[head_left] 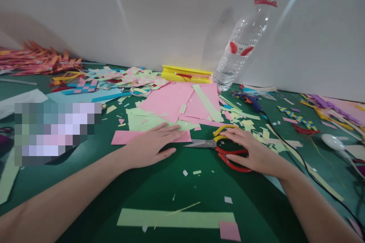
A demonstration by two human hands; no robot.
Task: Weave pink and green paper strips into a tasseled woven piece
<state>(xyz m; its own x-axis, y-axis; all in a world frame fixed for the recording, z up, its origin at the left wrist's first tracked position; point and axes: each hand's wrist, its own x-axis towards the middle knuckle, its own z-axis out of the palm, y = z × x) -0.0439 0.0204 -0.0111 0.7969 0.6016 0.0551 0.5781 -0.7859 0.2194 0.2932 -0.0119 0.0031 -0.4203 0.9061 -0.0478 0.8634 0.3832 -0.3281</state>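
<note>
My left hand [155, 142] lies flat with its fingers stretched out, over a folded-looking pink paper strip [121, 138] on the green table. Part of the strip is hidden beneath the palm and fingers. To the right, my right hand [245, 148] grips the handles of a pair of scissors [207, 144], one handle loop yellow and the other red. Their blades point left and are slightly apart, with the tips close to the strip's right end. Behind my hands are a light green sheet [135, 121] and larger pink sheets [168, 98].
A clear plastic bottle [242, 41] stands by the wall, near a yellow folded piece [186, 73]. A glue gun [251, 100] trails a black cord rightward. Woven paper strips [128, 78] are piled back left. A green strip [171, 218] and pink square [229, 231] lie in front.
</note>
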